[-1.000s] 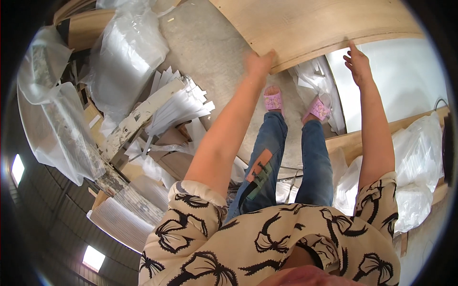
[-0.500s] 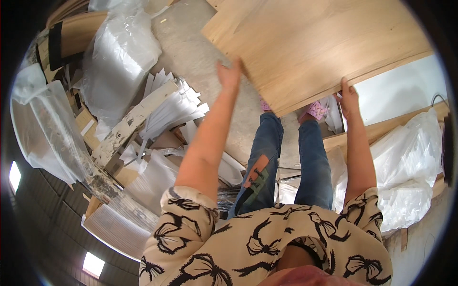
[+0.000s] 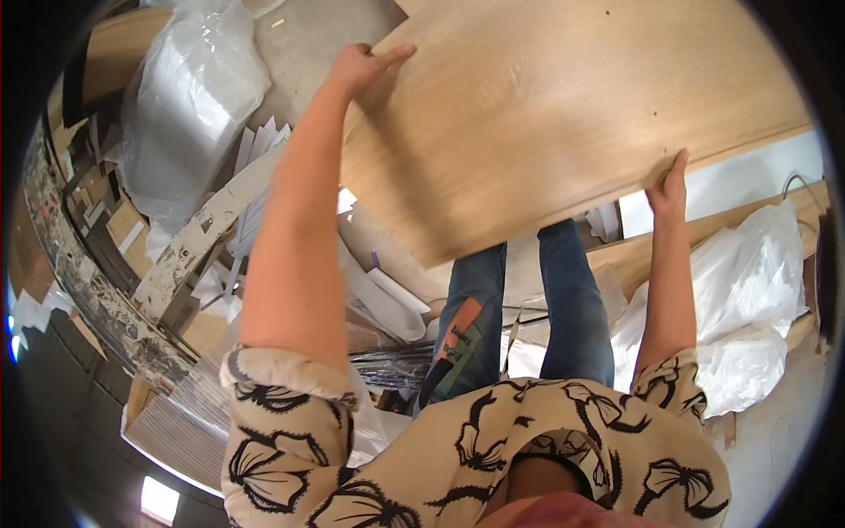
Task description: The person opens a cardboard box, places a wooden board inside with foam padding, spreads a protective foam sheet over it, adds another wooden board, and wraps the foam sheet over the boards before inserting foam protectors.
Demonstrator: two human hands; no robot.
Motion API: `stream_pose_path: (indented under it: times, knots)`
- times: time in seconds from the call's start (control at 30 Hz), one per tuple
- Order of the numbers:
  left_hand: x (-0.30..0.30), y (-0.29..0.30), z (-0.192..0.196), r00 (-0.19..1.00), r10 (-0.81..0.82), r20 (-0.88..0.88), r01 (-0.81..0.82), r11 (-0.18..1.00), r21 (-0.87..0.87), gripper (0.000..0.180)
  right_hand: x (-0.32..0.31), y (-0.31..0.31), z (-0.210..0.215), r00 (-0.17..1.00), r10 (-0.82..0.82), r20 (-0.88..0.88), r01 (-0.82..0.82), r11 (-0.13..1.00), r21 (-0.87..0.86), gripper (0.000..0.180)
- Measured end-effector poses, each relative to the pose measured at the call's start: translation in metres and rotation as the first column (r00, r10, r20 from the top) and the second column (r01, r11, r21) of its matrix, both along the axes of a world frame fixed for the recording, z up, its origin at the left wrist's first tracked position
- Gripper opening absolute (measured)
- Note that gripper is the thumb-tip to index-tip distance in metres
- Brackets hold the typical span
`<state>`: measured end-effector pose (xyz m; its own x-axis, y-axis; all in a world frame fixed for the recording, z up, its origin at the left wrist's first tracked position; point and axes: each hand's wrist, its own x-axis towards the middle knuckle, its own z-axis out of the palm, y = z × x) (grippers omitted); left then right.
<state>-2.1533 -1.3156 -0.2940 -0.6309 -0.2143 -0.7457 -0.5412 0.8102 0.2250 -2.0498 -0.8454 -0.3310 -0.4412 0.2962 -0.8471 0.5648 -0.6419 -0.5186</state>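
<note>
A large light-brown wooden panel (image 3: 563, 114) spans the upper right in front of me, its near edge above my legs. My left hand (image 3: 363, 69) grips its left edge, thumb lying on the top face and the other fingers hidden below. On the near edge, toward the right, my right hand (image 3: 671, 187) holds the panel with the thumb up over the rim; its remaining fingers are mostly out of sight underneath. Small dark holes dot the panel's face. A shadow from my left arm falls across it.
Bagged material in clear plastic (image 3: 189, 114) stands at the far left, near a worn, paint-flaked beam (image 3: 207, 224). More plastic wrapping (image 3: 744, 290) lies at the right beside a wooden board (image 3: 647, 251). A white surface (image 3: 748, 176) shows beyond the panel's near edge.
My left hand, apart from the panel's left corner before, now grips its left edge farther away. The panel has shifted left and nearer, covering my feet. My right hand stays on the near edge.
</note>
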Motion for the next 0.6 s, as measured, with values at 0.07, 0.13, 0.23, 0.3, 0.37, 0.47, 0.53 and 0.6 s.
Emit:
stream_pose_path:
  times: [0.07,0.13,0.23,0.3,0.37,0.47,0.53,0.6]
  knots:
    - [0.002,-0.002,0.042,0.999,0.017,0.034,-0.016,1.0,-0.013,0.093,0.007,-0.001,0.042,1.0,0.022,0.014,-0.022,0.999,-0.026,0.058]
    - [0.006,-0.01,0.081,0.999,0.049,-0.013,-0.05,0.993,-0.11,0.092,0.013,-0.007,0.082,0.999,0.043,0.014,-0.042,0.997,-0.06,0.06]
    - [0.005,-0.008,0.163,0.997,0.077,-0.005,-0.077,0.992,-0.097,0.087,0.038,-0.015,0.137,0.998,0.063,-0.019,-0.063,0.998,-0.009,0.063]
    - [0.004,-0.023,0.203,0.985,0.152,-0.078,-0.161,0.98,-0.116,0.085,0.048,-0.027,0.185,0.998,0.032,-0.05,-0.035,0.997,-0.069,0.062]
    - [-0.003,-0.006,0.27,0.991,0.111,-0.075,-0.118,0.989,-0.087,0.084,0.056,-0.036,0.236,0.999,0.014,-0.049,-0.021,0.991,-0.129,0.061]
    - [0.006,0.004,0.371,0.982,-0.017,-0.187,-0.018,0.983,-0.184,0.079,0.081,-0.038,0.3,0.996,0.023,-0.081,-0.042,0.969,-0.245,0.06]
    - [0.024,-0.007,0.441,0.952,-0.082,-0.294,-0.018,0.947,-0.321,0.076,0.096,-0.059,0.382,0.996,0.051,-0.076,-0.074,0.936,-0.344,0.054]
    - [0.068,-0.038,0.502,0.961,-0.141,-0.236,0.02,0.893,-0.45,0.071,0.129,-0.08,0.421,0.986,0.085,-0.144,-0.149,0.836,-0.529,0.051]
